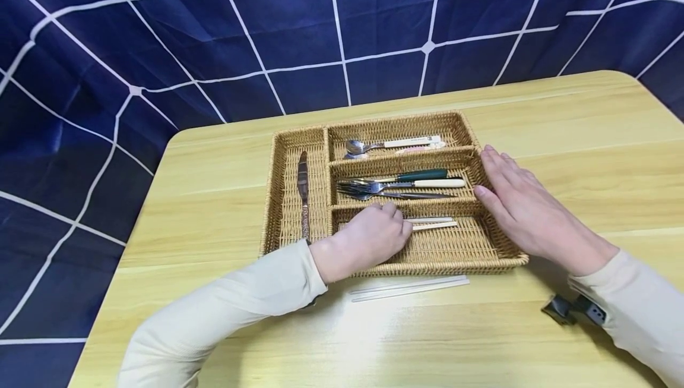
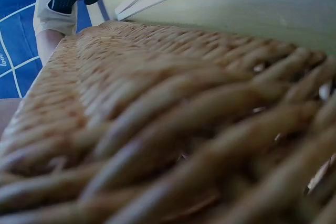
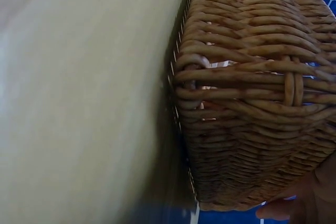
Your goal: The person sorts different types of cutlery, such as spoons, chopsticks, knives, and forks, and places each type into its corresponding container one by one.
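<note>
A wicker cutlery tray [image 1: 427, 266] lies on the table, its weave filling much of both wrist views. My left hand [image 1: 371, 236] reaches over the front rim into the front compartment, fingers curled down around the left part of some chopsticks [image 1: 435, 226]; its fingertips are hidden behind the knuckles. The right ends of the chopsticks, one whitish and one cream, stick out past the hand. My right hand [image 1: 521, 210] rests with straight fingers along the tray's right side wall. In the right wrist view, a bit of finger [image 3: 275, 209] shows against the wicker [image 3: 252, 145].
Another pair of pale chopsticks [image 1: 411, 289] lies on the table before the tray. A table knife [image 1: 303, 180] occupies the left compartment, spoons [image 1: 355, 147] the back one. Forks [image 1: 374, 187] and a dark-handled piece [image 1: 422, 175] lie in the middle one. A blue curtain [image 1: 299, 25] hangs behind.
</note>
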A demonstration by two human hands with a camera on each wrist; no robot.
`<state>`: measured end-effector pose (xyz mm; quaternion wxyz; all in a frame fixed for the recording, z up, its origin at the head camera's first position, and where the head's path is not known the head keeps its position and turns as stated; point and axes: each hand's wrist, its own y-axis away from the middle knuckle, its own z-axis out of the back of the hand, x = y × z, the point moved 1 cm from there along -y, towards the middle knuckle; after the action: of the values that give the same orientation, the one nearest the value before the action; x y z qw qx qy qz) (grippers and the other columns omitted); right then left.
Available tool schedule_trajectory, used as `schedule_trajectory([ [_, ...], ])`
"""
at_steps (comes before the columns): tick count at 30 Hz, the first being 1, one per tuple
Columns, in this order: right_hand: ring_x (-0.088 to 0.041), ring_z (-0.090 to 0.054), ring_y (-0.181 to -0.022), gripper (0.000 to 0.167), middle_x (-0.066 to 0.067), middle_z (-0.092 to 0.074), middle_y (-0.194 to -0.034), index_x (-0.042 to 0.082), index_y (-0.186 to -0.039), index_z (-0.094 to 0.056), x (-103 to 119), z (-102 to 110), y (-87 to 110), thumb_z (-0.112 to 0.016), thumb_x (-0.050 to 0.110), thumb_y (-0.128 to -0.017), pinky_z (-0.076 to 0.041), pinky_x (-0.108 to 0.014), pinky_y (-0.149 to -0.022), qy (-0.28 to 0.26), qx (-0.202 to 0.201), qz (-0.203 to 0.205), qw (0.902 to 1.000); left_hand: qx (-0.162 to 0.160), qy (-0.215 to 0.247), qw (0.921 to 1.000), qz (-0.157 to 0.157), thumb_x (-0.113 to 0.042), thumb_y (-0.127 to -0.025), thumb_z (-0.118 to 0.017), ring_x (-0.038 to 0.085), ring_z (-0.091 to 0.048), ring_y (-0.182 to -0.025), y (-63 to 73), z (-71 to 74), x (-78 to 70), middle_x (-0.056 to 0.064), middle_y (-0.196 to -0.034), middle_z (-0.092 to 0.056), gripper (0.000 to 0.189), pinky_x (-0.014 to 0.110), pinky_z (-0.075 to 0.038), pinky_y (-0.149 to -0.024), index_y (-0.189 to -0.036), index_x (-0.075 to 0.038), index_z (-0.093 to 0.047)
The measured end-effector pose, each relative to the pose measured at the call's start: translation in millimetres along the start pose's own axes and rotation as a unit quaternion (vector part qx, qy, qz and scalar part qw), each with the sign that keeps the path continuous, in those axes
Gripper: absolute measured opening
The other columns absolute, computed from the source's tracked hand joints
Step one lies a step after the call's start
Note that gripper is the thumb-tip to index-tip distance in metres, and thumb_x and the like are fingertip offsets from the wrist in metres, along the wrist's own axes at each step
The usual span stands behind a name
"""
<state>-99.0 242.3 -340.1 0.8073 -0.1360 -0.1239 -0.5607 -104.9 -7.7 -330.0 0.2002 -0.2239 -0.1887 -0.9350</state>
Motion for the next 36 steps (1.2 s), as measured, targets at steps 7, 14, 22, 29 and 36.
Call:
schedule_trajectory([
  [7, -0.045, -0.006, -0.144, 0.062, -0.024, -0.003, -0.158, -0.001, -0.153, -0.001, -0.4, 0.3, 0.3, -0.029, 0.030, -0.106, -0.005, -0.056, -0.117, -0.002, 0.001, 0.001, 1.0000, 0.029, -0.009, 0.9995, -0.009, -0.016, -0.088, -0.066, 0.000, -0.050, -0.064, -0.3, -6.8, 0.2, -0.010, -0.085, -0.062, 0.022, 0.012, -0.047, -0.049, -0.109, -0.020, -0.068],
  [14, -0.045, -0.006, -0.143, 0.063, -0.023, -0.004, -0.158, 0.000, -0.153, 0.000, -0.8, 1.4, -0.3, -0.029, 0.030, -0.107, -0.005, -0.057, -0.116, -0.010, 0.007, -0.003, 0.9999, -0.014, 0.015, 0.9997, 0.013, -0.008, -0.084, -0.067, 0.002, -0.048, -0.062, 1.4, -8.6, 2.2, -0.009, -0.081, -0.062, 0.020, 0.013, -0.046, -0.048, -0.099, -0.021, -0.071],
  [22, -0.045, -0.005, -0.144, 0.063, -0.024, -0.003, -0.158, 0.000, -0.153, 0.000, -1.2, 0.1, 0.1, -0.028, 0.030, -0.107, -0.005, -0.057, -0.116, -0.012, 0.012, -0.006, 0.9998, -0.007, 0.056, 0.9979, 0.032, -0.003, -0.082, -0.066, 0.002, -0.051, -0.062, -1.4, -9.2, 1.5, -0.009, -0.084, -0.064, 0.022, 0.012, -0.046, -0.050, -0.097, -0.019, -0.071],
  [29, -0.044, -0.002, -0.144, 0.063, -0.024, -0.002, -0.158, -0.001, -0.153, 0.001, -1.9, -1.6, -0.8, -0.028, 0.030, -0.107, -0.003, -0.057, -0.116, -0.010, 0.016, -0.008, 0.9998, -0.013, 0.099, 0.9939, 0.046, -0.004, -0.085, -0.065, 0.003, -0.053, -0.060, -0.2, -5.6, 3.1, -0.006, -0.083, -0.064, 0.026, 0.012, -0.045, -0.046, -0.108, -0.012, -0.068],
  [36, -0.045, -0.003, -0.144, 0.063, -0.025, -0.003, -0.158, 0.000, -0.153, 0.001, -2.0, -1.4, -0.2, -0.027, 0.031, -0.107, -0.003, -0.057, -0.116, -0.012, 0.013, -0.011, 0.9998, -0.192, 0.168, 0.9645, 0.068, -0.015, -0.095, -0.055, 0.005, -0.050, -0.058, 22.8, 24.0, -0.5, -0.005, -0.074, -0.060, 0.010, 0.012, -0.040, -0.047, -0.096, -0.012, -0.064],
])
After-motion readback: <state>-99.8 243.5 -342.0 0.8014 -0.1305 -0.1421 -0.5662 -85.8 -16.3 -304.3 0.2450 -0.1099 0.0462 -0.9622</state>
